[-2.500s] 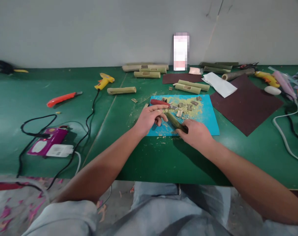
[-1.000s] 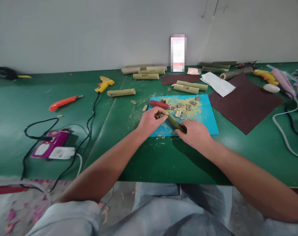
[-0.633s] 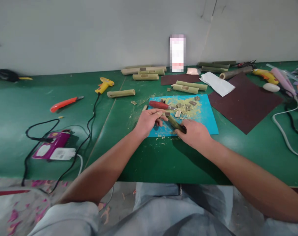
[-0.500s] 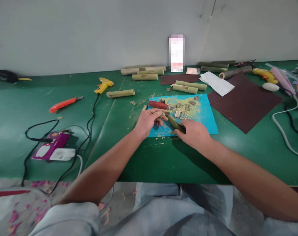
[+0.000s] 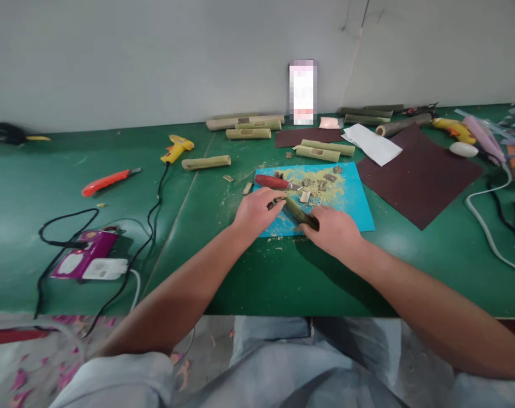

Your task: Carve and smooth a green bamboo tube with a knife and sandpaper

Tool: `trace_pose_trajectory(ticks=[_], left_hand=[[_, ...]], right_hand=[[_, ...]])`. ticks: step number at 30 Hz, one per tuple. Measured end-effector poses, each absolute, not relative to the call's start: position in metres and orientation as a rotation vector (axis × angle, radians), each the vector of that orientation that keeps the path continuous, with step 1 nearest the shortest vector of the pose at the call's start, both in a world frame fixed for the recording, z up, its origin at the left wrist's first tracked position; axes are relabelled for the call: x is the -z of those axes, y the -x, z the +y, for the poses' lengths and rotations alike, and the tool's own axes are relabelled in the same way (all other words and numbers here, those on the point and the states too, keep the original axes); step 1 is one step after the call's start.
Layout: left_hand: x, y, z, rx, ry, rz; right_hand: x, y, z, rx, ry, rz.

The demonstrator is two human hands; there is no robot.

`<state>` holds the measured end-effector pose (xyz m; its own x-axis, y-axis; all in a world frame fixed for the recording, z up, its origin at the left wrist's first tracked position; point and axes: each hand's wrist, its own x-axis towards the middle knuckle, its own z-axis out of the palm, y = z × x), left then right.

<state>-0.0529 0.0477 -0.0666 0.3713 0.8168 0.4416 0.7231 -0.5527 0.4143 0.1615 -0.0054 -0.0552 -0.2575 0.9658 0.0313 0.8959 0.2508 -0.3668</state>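
Note:
A dark green bamboo tube (image 5: pixel 297 209) lies slantwise between my hands, over the near part of a blue mat (image 5: pixel 365 214). My right hand (image 5: pixel 336 229) is closed round its near end. At its far end, my left hand (image 5: pixel 255 212) is closed with the fingers bent over the tube. Something dark shows between those fingers, too small to make out. Just beyond my left hand, a red-handled carving tool (image 5: pixel 272 181) rests on the mat among bamboo chips (image 5: pixel 322 185) and pale shavings.
Cut bamboo pieces (image 5: pixel 249 134) lie along the back, with another tube (image 5: pixel 206 162) at left. Brown sheets (image 5: pixel 422 187) and white paper (image 5: pixel 373 144) are at right. To the left are a yellow glue gun (image 5: pixel 178 148), an orange utility knife (image 5: pixel 108 182) and a purple power strip (image 5: pixel 87 252) with cables.
My left fingers have curled further over the far end of the tube, and the small piece that showed at their tips is now mostly hidden. My right hand keeps its hold.

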Motion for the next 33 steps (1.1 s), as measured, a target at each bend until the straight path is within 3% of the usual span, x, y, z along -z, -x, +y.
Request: trace_pose_trajectory(ticks=[33], left_hand=[[0.084,0.058,0.045,-0.759,-2.744,1.174]], right_hand=[[0.055,-0.16,-0.007,-0.391,1.759,-2.29]])
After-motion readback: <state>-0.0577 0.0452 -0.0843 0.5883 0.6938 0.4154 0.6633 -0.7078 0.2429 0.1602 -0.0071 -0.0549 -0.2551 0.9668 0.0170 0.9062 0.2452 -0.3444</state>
